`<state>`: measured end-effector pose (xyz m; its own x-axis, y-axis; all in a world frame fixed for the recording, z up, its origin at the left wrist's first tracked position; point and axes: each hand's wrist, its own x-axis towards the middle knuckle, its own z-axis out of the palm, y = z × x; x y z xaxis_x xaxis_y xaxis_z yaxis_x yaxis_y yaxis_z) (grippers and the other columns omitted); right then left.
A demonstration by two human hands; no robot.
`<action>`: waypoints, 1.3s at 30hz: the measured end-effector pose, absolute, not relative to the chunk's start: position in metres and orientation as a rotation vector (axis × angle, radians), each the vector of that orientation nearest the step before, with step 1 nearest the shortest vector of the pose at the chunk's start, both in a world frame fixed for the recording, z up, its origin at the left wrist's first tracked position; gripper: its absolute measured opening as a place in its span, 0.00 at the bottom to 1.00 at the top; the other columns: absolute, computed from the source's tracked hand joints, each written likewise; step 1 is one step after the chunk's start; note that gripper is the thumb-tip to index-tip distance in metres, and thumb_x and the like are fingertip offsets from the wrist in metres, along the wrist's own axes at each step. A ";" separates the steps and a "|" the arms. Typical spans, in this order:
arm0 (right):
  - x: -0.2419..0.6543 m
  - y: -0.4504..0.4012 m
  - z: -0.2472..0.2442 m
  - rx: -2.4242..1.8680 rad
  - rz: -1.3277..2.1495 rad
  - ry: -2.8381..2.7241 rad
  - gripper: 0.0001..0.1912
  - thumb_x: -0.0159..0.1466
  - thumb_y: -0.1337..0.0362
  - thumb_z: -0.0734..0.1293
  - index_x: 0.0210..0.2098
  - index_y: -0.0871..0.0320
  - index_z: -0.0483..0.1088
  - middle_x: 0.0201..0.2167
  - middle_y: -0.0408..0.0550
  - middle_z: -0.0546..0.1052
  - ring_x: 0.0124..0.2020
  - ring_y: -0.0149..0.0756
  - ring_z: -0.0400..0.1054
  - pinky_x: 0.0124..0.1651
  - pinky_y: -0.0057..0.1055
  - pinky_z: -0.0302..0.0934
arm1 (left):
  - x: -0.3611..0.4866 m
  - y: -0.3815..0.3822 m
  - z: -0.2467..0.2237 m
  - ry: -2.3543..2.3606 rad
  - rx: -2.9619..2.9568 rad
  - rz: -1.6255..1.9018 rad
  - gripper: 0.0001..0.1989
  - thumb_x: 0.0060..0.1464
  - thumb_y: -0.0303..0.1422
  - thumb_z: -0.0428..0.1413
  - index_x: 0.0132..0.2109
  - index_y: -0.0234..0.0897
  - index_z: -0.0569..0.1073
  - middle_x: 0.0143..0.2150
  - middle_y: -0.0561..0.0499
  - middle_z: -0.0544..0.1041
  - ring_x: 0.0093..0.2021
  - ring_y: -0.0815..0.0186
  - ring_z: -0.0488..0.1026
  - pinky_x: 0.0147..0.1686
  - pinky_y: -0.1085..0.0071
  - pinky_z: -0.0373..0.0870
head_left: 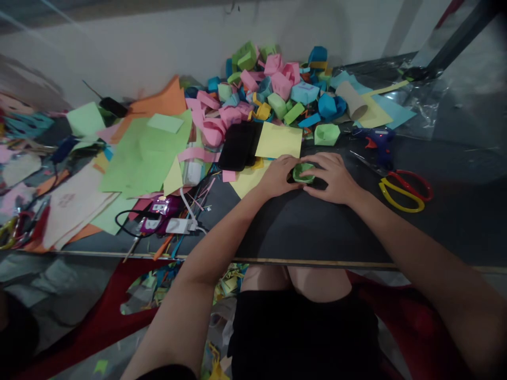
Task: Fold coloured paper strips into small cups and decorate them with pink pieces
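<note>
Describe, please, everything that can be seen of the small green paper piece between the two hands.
The green paper piece is a small, light-green, open-topped form that looks made of folded paper. Its rim looks angular, and the hollow inside faces up towards the camera. It is at the near side of the yellow sheet, over the dark table. The left hand holds its left side; the right hand holds its right, with fingers reaching over the rim. Fingers hide much of its outer walls; its base cannot be seen.
</note>
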<state>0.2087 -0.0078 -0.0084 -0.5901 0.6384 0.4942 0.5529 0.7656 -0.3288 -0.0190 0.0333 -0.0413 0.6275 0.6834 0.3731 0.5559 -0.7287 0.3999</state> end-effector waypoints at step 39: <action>0.215 0.006 -0.019 -0.881 0.365 -2.380 0.15 0.71 0.56 0.62 0.37 0.50 0.79 0.47 0.51 0.78 0.51 0.49 0.69 0.54 0.49 0.60 | -0.004 0.004 -0.012 0.854 2.786 0.826 0.14 0.67 0.34 0.52 0.33 0.40 0.77 0.49 0.43 0.75 0.57 0.54 0.68 0.58 0.51 0.67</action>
